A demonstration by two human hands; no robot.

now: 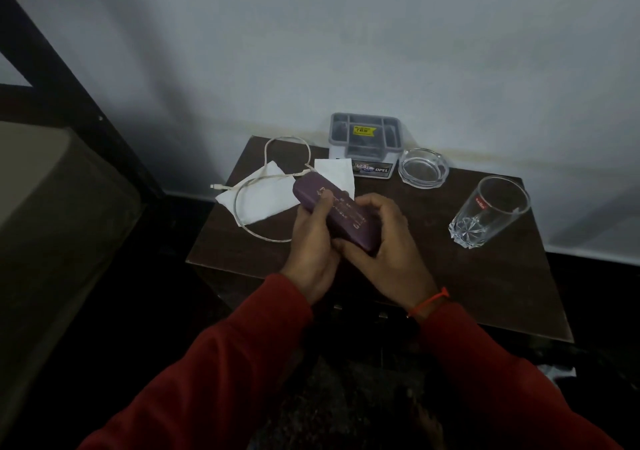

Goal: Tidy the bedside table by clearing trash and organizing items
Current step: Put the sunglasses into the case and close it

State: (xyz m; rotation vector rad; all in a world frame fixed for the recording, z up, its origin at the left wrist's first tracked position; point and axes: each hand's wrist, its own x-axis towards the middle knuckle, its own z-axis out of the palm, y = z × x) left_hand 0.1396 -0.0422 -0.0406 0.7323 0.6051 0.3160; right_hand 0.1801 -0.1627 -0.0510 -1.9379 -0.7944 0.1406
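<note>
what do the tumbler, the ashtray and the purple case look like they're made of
The tumbler looks like clear glass: you can see through it, and its thick base is cut in facets. The ashtray also seems to be clear glass, glossy with a thick rim. The purple case, held in both hands, has a dull matte skin, perhaps leatherette or plastic; hard to tell.

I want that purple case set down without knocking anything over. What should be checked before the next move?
1. Purple case held by both left hand and right hand: ok.
2. Case shut: cannot tell.
3. Bare table near the hands: ok.
4. Glass tumbler upright, apart from the hands: ok.
5. Tissues and cable cleared: not ok.
6. Organizer has room: cannot tell.
</note>
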